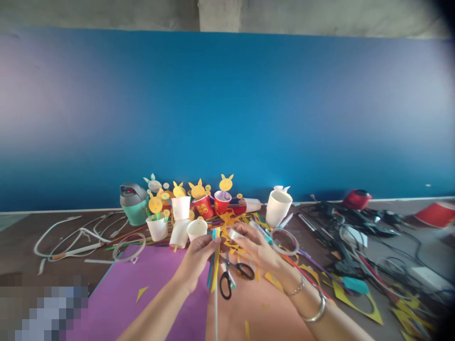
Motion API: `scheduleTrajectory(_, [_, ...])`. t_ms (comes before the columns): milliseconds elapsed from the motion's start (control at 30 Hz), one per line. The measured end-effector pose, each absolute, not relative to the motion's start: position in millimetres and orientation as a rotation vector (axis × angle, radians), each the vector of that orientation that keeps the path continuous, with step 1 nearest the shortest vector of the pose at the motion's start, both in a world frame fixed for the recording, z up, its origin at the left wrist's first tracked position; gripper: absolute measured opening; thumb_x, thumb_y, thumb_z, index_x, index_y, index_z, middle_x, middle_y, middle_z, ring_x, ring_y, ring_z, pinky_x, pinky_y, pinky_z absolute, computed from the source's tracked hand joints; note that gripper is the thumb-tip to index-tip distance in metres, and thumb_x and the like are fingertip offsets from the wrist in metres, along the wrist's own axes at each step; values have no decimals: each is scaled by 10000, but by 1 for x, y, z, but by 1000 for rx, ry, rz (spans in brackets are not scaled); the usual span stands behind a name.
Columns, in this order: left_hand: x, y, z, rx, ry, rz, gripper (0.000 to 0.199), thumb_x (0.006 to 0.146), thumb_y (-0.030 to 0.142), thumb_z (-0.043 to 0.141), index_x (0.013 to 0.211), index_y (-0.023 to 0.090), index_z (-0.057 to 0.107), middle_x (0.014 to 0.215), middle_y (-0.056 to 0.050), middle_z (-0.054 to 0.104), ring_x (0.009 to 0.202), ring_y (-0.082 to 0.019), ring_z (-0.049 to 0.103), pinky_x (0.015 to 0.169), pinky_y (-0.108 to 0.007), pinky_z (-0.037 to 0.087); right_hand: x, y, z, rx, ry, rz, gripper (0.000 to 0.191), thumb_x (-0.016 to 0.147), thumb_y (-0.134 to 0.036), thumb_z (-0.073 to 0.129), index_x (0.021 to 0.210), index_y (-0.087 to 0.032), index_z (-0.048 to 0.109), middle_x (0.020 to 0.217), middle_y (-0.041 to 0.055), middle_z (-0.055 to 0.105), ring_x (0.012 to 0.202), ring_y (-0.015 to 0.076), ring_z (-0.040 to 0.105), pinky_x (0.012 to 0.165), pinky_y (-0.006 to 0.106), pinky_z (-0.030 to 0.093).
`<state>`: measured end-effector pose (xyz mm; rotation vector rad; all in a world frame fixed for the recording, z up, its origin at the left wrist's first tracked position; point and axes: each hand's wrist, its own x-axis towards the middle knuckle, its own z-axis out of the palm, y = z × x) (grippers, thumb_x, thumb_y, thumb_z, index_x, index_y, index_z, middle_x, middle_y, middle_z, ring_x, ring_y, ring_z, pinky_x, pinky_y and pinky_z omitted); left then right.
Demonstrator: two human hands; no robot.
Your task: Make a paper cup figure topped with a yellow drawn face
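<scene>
My left hand [195, 258] pinches a bundle of thin coloured strips [216, 270], blue, yellow and white, that hang down over the coloured sheets. Close by on the right, my right hand [255, 247] has its fingers closed around a small whitish roll [233, 234] that looks like tape; the fingers partly cover it. Below the hands lie black-handled scissors [226, 284], their blades pointing away from me. They rest on an orange sheet [263, 312], beside a purple sheet [156, 289]. Yellow paper scraps [232, 220] are scattered beyond my fingers.
Along the blue wall stand white paper cups [156, 229] and red cups [202, 207] with yellow animal cut-outs. At left are a green container [133, 206], white cables [81, 234] and a clear ring [130, 248]. A glue gun [344, 253] and black cables lie at right.
</scene>
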<state>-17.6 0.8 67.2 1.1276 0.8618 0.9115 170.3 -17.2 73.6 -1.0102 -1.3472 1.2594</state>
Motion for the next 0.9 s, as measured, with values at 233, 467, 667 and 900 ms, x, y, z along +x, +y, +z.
scheduleTrajectory(233, [-20,-1,78,1275,987,1152,328,759,488,699,772,161,678,704,-17,641,745,-180,599,699,-254,451,168,-16,71,-1082,-1738,765,68,855,-256,573,825,-195,564,863,17,539,774,153,484,684,282,400])
scheduleTrajectory(467, [-35,-2,103,1031,735,1295,253,824,399,661,963,187,664,698,21,600,598,-105,564,596,-226,445,165,-24,87,-1052,-1755,801,63,869,-256,577,877,-194,582,891,9,528,832,156,489,754,277,393])
scheduleTrajectory(667, [-33,0,96,1279,923,956,340,797,476,659,865,144,649,672,-17,624,477,-98,498,476,-230,361,165,-24,86,-1060,-1738,825,93,872,-284,587,858,-192,588,876,18,538,819,165,489,739,282,393])
scheduleTrajectory(900, [-18,1,72,1522,989,1107,256,808,424,659,788,172,620,740,-10,600,762,-169,559,690,-241,435,163,-20,76,-1102,-1755,864,123,884,-296,574,817,-194,585,856,11,563,798,158,503,698,267,390])
